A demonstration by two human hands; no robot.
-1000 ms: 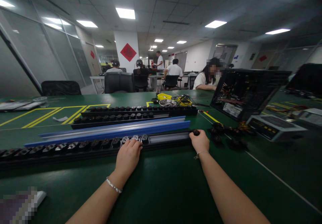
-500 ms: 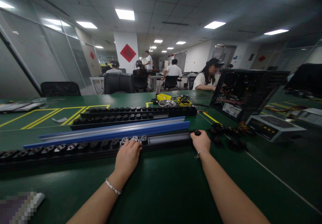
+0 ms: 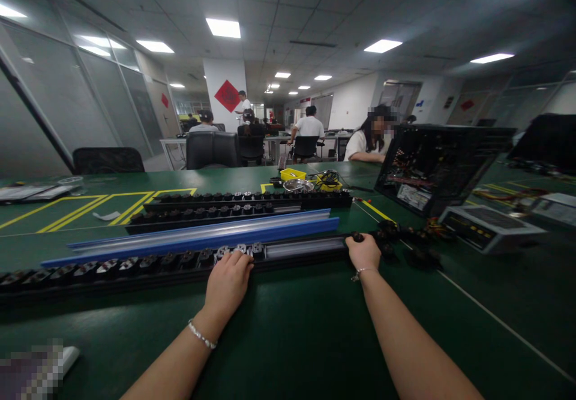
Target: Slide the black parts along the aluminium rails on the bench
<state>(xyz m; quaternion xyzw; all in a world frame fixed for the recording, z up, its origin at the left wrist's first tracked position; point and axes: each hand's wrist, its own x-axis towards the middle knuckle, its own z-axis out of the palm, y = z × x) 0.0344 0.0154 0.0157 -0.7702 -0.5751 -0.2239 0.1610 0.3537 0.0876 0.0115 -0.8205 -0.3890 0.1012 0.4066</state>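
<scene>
A long black rail (image 3: 301, 249) lies across the green table (image 3: 288, 340) in front of me, its left part filled with several small black parts. My left hand (image 3: 228, 281) rests on the rail near the last inserted part, its fingers curled down against it. Over at the rail's right end, my right hand (image 3: 362, 251) is closed on a small black part (image 3: 357, 237). A loose heap of similar black parts (image 3: 405, 238) lies just to the right of that hand.
Blue and silver strips (image 3: 202, 235) lie behind the rail, then two more filled black rails (image 3: 234, 205). An open computer case (image 3: 441, 163) and a grey box (image 3: 488, 227) stand at the right. A yellow tray and metal bowl (image 3: 299, 183) sit further back. People sit at far desks.
My right hand has shifted slightly right at the rail's end. My left hand stays on the rail. A person standing in the background has walked left.
</scene>
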